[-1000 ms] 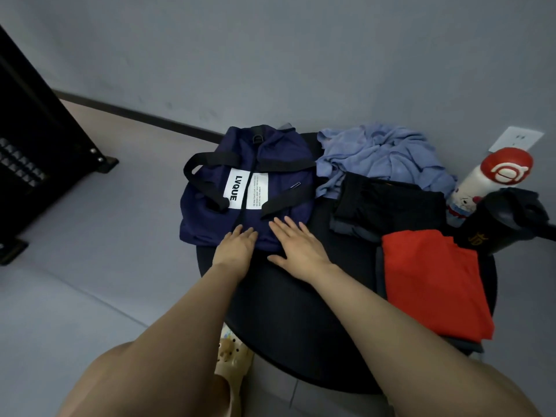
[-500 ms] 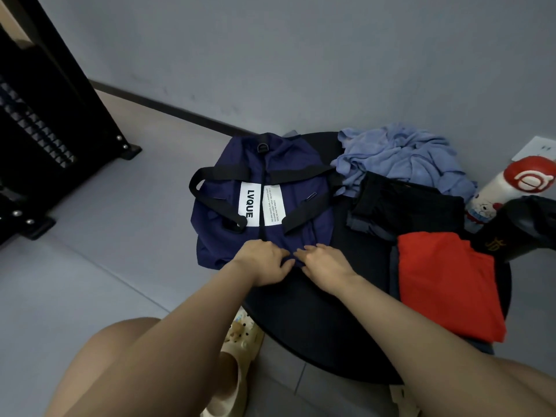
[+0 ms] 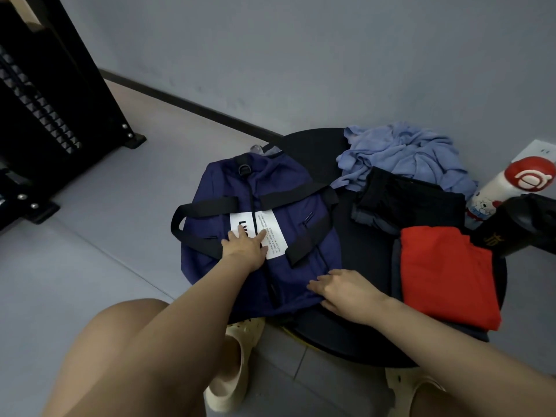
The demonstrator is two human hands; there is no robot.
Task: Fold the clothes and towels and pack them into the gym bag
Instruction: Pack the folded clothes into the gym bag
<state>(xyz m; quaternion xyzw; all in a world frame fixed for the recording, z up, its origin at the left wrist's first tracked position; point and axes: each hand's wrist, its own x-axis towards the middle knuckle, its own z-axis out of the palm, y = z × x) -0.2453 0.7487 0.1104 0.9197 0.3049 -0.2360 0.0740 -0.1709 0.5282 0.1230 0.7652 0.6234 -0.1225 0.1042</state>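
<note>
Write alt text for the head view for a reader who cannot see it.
A person's left hand presses flat on a zipped navy fabric gym bag on a round black table, the right hand at its near edge. A folded red cloth, black garment and crumpled blue shirt wait alongside.

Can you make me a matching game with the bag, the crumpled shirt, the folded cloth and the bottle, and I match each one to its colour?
Things:
1. gym bag
2. crumpled shirt
3. folded cloth
4. bottle

Colours:
A. bright red
B. white with a red cap
C. navy with black straps
D. light blue

Pairs: 1-C, 2-D, 3-A, 4-B
</note>
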